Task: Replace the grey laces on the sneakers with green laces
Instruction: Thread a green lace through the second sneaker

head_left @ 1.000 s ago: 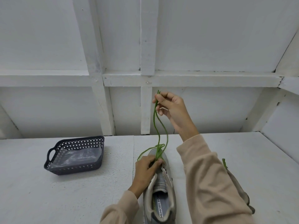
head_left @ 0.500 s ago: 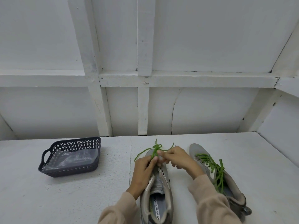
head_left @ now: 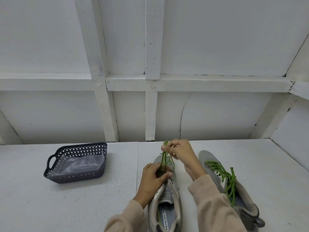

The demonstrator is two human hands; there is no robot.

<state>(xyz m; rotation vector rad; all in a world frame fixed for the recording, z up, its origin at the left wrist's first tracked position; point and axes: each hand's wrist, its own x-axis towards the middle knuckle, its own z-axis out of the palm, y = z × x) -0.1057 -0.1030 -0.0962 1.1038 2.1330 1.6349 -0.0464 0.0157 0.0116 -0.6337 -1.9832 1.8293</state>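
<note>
A grey sneaker (head_left: 168, 203) lies in front of me, toe pointing away. My left hand (head_left: 153, 179) grips its front part and presses the green lace (head_left: 164, 159) down near the lower eyelets. My right hand (head_left: 180, 150) pinches that lace's strands and holds them up a little above the toe. A second grey sneaker (head_left: 234, 188) lies to the right, threaded with a green lace (head_left: 224, 174). My right forearm hides part of the gap between the two shoes.
A dark perforated basket (head_left: 76, 163) with clear plastic inside stands on the white table (head_left: 58, 206) to the left. A white panelled wall with beams rises right behind the table's far edge.
My right hand came down from high above the shoe to the toe, then rose a little, drawing the lace strands up. The left hand stayed on the sneaker.
</note>
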